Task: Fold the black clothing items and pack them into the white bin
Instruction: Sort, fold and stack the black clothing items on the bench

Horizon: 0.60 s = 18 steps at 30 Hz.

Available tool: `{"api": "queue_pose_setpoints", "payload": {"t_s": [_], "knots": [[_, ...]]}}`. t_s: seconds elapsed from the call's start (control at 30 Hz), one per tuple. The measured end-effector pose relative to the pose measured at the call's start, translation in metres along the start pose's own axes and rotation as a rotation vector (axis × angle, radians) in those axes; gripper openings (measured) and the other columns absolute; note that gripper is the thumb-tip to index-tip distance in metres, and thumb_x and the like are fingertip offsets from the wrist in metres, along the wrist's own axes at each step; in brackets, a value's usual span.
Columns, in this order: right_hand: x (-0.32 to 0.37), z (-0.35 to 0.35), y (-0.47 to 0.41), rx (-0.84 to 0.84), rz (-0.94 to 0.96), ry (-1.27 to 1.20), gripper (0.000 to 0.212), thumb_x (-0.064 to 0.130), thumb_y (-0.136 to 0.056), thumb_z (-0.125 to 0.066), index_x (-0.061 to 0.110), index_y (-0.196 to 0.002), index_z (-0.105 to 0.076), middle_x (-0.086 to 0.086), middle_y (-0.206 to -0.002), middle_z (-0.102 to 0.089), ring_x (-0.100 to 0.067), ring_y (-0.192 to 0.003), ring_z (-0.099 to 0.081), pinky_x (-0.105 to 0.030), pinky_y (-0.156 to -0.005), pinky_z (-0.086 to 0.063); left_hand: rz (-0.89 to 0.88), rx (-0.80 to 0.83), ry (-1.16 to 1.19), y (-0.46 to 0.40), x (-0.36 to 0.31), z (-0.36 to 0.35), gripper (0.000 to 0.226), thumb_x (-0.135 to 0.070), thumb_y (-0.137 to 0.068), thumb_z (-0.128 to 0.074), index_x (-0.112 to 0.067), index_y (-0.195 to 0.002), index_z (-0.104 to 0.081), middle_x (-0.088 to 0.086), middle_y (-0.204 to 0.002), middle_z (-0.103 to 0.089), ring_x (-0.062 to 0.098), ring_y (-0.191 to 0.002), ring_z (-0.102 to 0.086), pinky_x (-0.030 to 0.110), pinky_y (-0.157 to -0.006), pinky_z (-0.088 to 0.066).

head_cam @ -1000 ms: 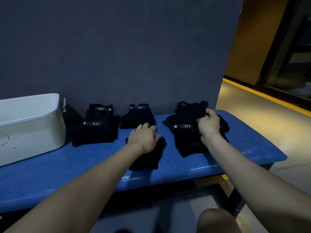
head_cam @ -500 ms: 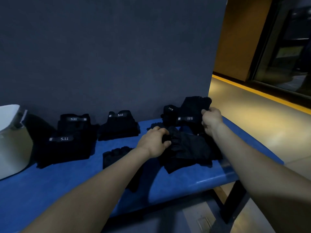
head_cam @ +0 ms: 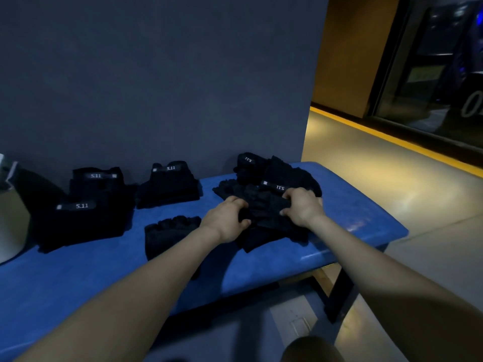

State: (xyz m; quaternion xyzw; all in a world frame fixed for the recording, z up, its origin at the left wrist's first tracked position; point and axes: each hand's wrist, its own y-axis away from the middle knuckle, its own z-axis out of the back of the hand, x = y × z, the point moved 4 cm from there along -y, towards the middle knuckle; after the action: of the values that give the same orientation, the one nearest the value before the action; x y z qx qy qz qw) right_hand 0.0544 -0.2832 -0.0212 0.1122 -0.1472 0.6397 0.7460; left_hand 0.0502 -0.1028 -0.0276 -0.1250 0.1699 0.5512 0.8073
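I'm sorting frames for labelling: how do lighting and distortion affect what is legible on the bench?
Head view: dim light merges the black clothing pile gripped by the left hand and right hand into one dark mass; white 5.11 labels stay readable; wide-angle bending curves the blue bench; the floor right is brightly lit; the white bin is cropped.
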Motion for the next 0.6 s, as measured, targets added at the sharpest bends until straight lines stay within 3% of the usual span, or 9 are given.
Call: {"api": "queue_pose_setpoints", "payload": {"t_s": [0.07,0.17,0.23,0.33,0.5,0.6], "knots": [[-0.002,0.01,0.004,-0.116,0.01,-0.103,0.009,0.023,-0.088,-0.062,0.017,-0.094,-0.059,-0.006,-0.108,-0.061,-0.027,-0.113,-0.046,-0.034,-0.084,-0.027,0.003,-0.008,-0.007,0.002,-0.001,0.003,0.049,-0.032,-0.093,-0.054,-0.017,-0.137,-0.041,-0.001,-0.143,-0.036,0.021,-0.125,-0.044,0.038,-0.104,-0.04],[-0.005,0.034,0.008,-0.202,0.036,-0.28,0.013,0.026,-0.088,-0.062,0.019,-0.081,-0.055,-0.001,-0.093,-0.062,-0.022,-0.097,-0.051,-0.034,-0.081,-0.03,0.007,-0.047,0.052,0.004,-0.002,0.009,0.048,-0.033,-0.092,-0.055,-0.018,-0.136,-0.042,0.001,-0.141,-0.037,0.022,-0.125,-0.044,0.036,-0.104,-0.04],[-0.003,0.049,0.011,-0.226,0.071,-0.442,0.017,0.026,-0.086,-0.065,0.02,-0.075,-0.055,-0.001,-0.083,-0.063,-0.026,-0.09,-0.059,-0.041,-0.083,-0.042,0.001,-0.055,0.247,0.005,-0.006,0.014,0.053,-0.032,-0.089,-0.06,-0.016,-0.137,-0.042,0.002,-0.14,-0.04,0.02,-0.127,-0.043,0.03,-0.106,-0.037],[0.008,0.067,0.021,-0.254,0.135,-0.681,0.013,0.019,-0.086,-0.066,0.009,-0.081,-0.061,-0.015,-0.086,-0.065,-0.033,-0.086,-0.062,-0.045,-0.081,-0.051,0.013,0.009,0.719,0.012,-0.015,0.022,0.058,-0.027,-0.083,-0.069,-0.013,-0.134,-0.045,0.001,-0.136,-0.05,0.015,-0.124,-0.048,0.027,-0.105,-0.038],[0.043,0.068,0.037,-0.206,0.197,-0.867,0.02,0.011,-0.087,-0.065,0.016,-0.07,-0.056,-0.001,-0.071,-0.061,-0.018,-0.07,-0.059,-0.029,-0.066,-0.049,0.041,0.028,1.073,0.032,-0.019,0.042,0.036,-0.025,-0.089,-0.061,-0.015,-0.123,-0.052,0.0,-0.113,-0.061,0.011,-0.1,-0.058,0.02,-0.08,-0.046],[0.065,0.056,0.042,-0.14,0.219,-0.904,0.014,0.011,-0.085,-0.067,0.014,-0.074,-0.059,0.0,-0.074,-0.062,-0.019,-0.076,-0.061,-0.029,-0.069,-0.051,0.043,-0.052,1.256,0.046,-0.012,0.059,0.012,-0.012,-0.092,-0.055,-0.012,-0.104,-0.059,0.004,-0.099,-0.062,0.014,-0.085,-0.059,0.016,-0.066,-0.053]]}}
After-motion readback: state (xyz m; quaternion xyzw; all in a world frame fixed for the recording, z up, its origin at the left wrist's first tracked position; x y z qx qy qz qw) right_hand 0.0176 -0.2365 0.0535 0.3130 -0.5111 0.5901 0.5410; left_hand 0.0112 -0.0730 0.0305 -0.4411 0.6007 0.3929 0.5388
